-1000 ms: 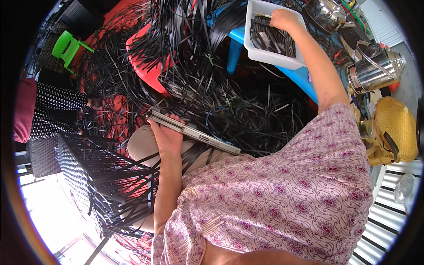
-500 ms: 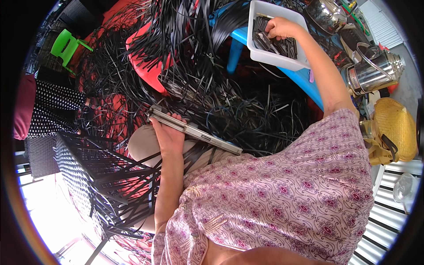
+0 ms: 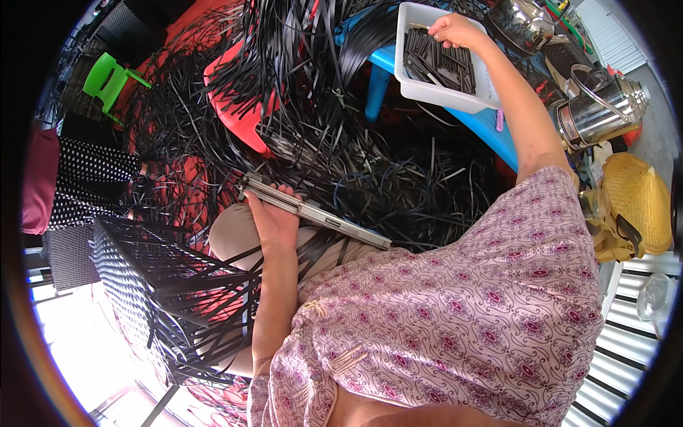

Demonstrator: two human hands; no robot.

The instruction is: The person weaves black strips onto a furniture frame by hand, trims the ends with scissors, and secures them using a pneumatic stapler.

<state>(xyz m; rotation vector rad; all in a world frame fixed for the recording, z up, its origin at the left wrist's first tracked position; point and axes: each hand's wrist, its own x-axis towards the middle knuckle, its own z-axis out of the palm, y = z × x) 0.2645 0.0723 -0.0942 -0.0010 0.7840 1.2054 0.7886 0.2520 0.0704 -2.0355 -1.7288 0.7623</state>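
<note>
My left hand (image 3: pixel 276 222) is closed round a stapler (image 3: pixel 320 213), a long, narrow silver tool with a rail that slants across above my lap. Up at the right, my right hand (image 3: pixel 455 33) is over a white plastic tub (image 3: pixel 434 97), thumb and fingers pinched together. Whatever lies between those fingertips is too small to make out. Beside them shows a thin pale stick (image 3: pixel 418 26) near the tub's far wall. Dark grey staple strips (image 3: pixel 447 62) lie in the tub, many of them side by side.
A blue table (image 3: pixel 509 146) bears the tub, with a steel flask (image 3: pixel 594 117) to its right. Black plastic strips (image 3: pixel 185 107) cover the floor and a red chair (image 3: pixel 238 99). At left stand a half-woven black basket (image 3: pixel 135 285), a person's dotted trousers (image 3: pixel 89 174) and a green chair (image 3: pixel 107 82).
My right hand has risen slightly within the tub, away from the staple strips, uncovering more of them. My left hand keeps the stapler in nearly the same place.
</note>
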